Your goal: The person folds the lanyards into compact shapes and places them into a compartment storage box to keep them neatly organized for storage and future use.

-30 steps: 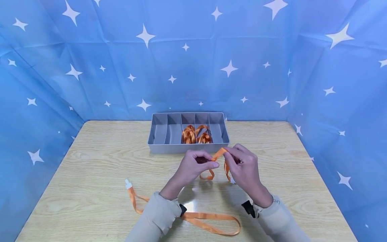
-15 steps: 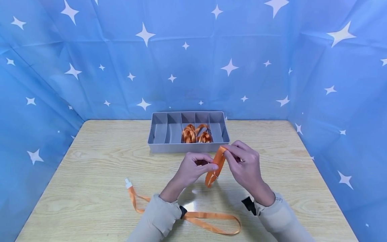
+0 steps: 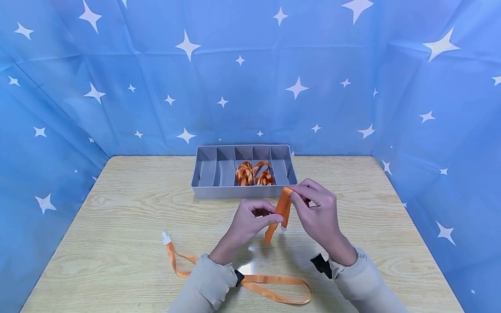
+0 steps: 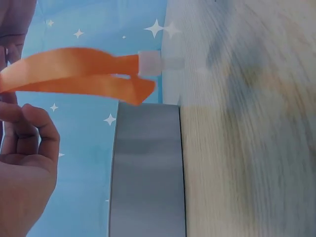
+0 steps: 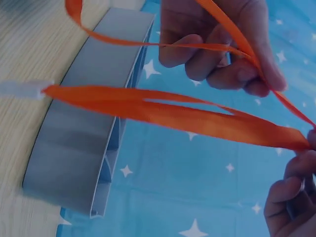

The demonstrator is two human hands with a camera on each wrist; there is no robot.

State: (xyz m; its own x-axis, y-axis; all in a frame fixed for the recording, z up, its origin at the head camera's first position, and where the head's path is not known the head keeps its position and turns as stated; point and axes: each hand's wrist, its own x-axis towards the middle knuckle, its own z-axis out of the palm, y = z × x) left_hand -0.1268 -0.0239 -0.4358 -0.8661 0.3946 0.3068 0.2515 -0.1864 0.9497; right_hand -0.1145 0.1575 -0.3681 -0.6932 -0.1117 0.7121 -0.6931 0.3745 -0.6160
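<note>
An orange lanyard [image 3: 283, 211] hangs folded between my two hands, above the table in front of the tray. My right hand [image 3: 318, 211] pinches the top of its fold between thumb and index finger. Lower down, my left hand [image 3: 250, 221] holds a strand between thumb and fingertips. In the right wrist view a strand runs across the left hand [image 5: 222, 49], and the right hand [image 5: 296, 192] is at the fold. A white plastic clip [image 4: 149, 63] dangles from the lanyard's lower end. Another orange lanyard [image 3: 278, 278] lies looped on the table, partly under the left sleeve.
A grey divided tray [image 3: 242, 192] stands at the table's back edge. Two middle compartments hold coiled orange lanyards [image 3: 245, 174]. The loose lanyard's white clip [image 3: 166, 238] lies on the wooden table [image 3: 117, 243] at left. Blue starry cloth [image 3: 250, 87] hangs behind.
The right hand has risen slightly with the fold. The lanyard went from a slanted strip between the hands with separate loops below to a longer hanging fold. Tray and table lanyard stayed put.
</note>
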